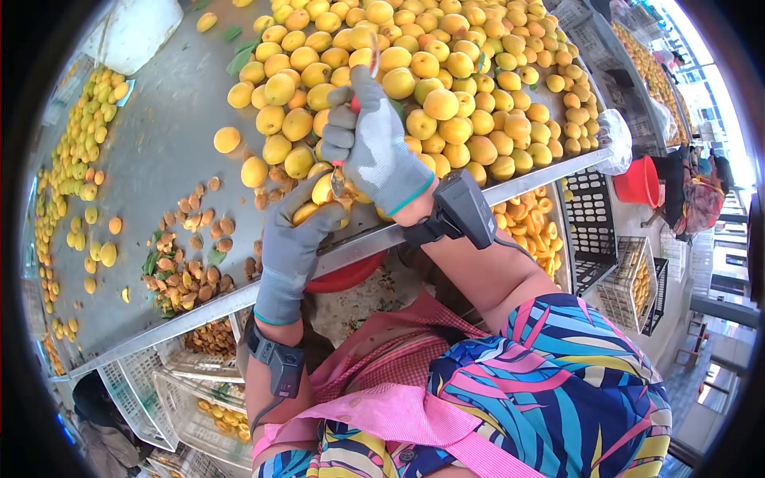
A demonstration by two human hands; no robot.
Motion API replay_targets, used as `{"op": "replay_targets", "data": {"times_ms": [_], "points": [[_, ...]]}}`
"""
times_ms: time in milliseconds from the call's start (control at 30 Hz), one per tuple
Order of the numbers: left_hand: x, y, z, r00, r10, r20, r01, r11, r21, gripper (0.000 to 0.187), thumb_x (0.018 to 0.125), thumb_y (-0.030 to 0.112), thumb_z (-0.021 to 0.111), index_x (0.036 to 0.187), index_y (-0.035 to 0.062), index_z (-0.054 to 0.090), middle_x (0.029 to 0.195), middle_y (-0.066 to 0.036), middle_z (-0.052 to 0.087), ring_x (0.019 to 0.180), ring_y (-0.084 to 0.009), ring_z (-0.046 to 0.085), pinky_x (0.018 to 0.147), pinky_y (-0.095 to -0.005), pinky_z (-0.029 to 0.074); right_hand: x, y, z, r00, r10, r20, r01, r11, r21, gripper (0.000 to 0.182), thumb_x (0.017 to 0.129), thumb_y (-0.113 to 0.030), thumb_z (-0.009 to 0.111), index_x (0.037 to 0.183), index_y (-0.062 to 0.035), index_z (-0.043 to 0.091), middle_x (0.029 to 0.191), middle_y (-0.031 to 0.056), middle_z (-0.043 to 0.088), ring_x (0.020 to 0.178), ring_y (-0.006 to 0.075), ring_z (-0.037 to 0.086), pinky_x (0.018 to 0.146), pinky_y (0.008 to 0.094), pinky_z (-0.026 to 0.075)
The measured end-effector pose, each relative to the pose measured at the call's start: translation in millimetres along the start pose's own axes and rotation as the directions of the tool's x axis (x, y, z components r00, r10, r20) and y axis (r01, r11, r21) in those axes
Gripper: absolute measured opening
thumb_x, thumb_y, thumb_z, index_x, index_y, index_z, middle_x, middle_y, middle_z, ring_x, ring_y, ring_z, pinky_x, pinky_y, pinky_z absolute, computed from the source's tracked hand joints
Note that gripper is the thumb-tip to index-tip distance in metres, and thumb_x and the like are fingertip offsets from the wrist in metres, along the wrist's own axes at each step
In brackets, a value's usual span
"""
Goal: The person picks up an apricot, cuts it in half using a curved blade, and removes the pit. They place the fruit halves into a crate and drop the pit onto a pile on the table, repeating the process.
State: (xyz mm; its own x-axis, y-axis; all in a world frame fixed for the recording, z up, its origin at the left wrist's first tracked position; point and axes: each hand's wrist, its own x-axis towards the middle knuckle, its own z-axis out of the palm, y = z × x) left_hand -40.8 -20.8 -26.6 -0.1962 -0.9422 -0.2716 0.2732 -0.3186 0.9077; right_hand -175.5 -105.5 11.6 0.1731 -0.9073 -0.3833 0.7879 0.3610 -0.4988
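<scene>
My left glove (288,243) and right glove (384,147) look like matt knitted cloth with a smoother coating over the fingers, and the tool (338,185) I grip has a shiny metal end against the smooth, faintly glossy skin of the fruit (322,190). Under my work the tabletop (171,151) is dull, scuffed sheet metal, strewn with rough, matt pits (203,283). My apron (398,410) is soft cloth, my wrist unit (464,209) matt plastic, and the bucket (636,182) smooth plastic.

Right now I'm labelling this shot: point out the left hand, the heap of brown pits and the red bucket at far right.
Left hand (292,237): head view, on the gloved back.
Brown pits (195,273): head view, mid-heap.
Red bucket (637,182): head view, outer wall.
</scene>
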Motion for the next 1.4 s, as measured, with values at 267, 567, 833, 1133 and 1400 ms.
{"op": "replay_targets", "data": {"times_ms": [267,567,833,1133,1400], "points": [[7.5,0.5,-2.9,0.954,0.220,-0.203,-0.246,0.963,-0.110,0.041,0.084,0.007,0.064,0.122,-0.0002,0.053,0.107,-0.006,0.061,0.096,-0.0126,0.058,0.079,-0.0256,0.051,-17.0,-11.7,9.5,0.983,-0.170,0.067,0.175,0.765,-0.620,0.026,0.085,-0.030,0.062,0.086,-0.0043,0.056,0.054,-0.0008,0.046,0.037,0.0083,0.041,0.033,0.0223,0.031],[16.9,-43.1,-84.0,0.858,0.514,-0.006,-0.436,0.732,0.523,0.037,0.087,0.005,0.057,0.124,0.0060,0.050,0.116,-0.012,0.053,0.100,-0.0194,0.055,0.083,-0.0309,0.050,-20.2,21.7,-0.5,0.968,-0.089,0.234,0.249,0.291,-0.924,0.026,0.071,-0.026,0.063,0.085,-0.0042,0.064,0.070,0.0150,0.063,0.067,0.0287,0.064,0.061,0.0372,0.049],[-19.5,-3.3,-30.1,0.995,0.081,-0.051,-0.095,0.899,-0.427,0.045,0.095,0.035,0.044,0.127,0.0025,0.044,0.121,-0.013,0.053,0.111,-0.0248,0.050,0.099,-0.0408,0.037,-87.0,29.5,-28.0,0.983,-0.101,0.151,0.175,0.740,-0.650,0.022,0.077,-0.017,0.063,0.093,-0.0033,0.057,0.070,0.0086,0.058,0.056,0.0166,0.057,0.046,0.0312,0.045],[-87.5,-15.9,103.8,0.994,0.052,0.099,-0.039,0.991,-0.131,0.045,0.094,0.039,0.045,0.125,0.0060,0.045,0.114,-0.007,0.055,0.094,-0.0167,0.054,0.074,-0.0304,0.043,-193.5,-7.7,-85.9,0.990,-0.128,0.060,0.141,0.878,-0.458,0.033,0.081,-0.020,0.059,0.108,-0.0035,0.049,0.077,0.0081,0.056,0.060,0.0151,0.060,0.044,0.0284,0.048],[-106.9,-27.6,152.2,0.940,-0.036,0.339,0.005,0.996,0.091,0.057,0.096,0.039,0.039,0.141,0.0059,0.026,0.142,-0.013,0.033,0.132,-0.0248,0.029,0.109,-0.0400,0.017,-282.8,-49.8,-199.9,0.936,-0.275,-0.220,0.161,0.889,-0.429,0.034,0.088,-0.025,0.056,0.113,-0.0041,0.046,0.089,0.0081,0.062,0.059,0.0131,0.062,0.044,0.0239,0.047]]}}
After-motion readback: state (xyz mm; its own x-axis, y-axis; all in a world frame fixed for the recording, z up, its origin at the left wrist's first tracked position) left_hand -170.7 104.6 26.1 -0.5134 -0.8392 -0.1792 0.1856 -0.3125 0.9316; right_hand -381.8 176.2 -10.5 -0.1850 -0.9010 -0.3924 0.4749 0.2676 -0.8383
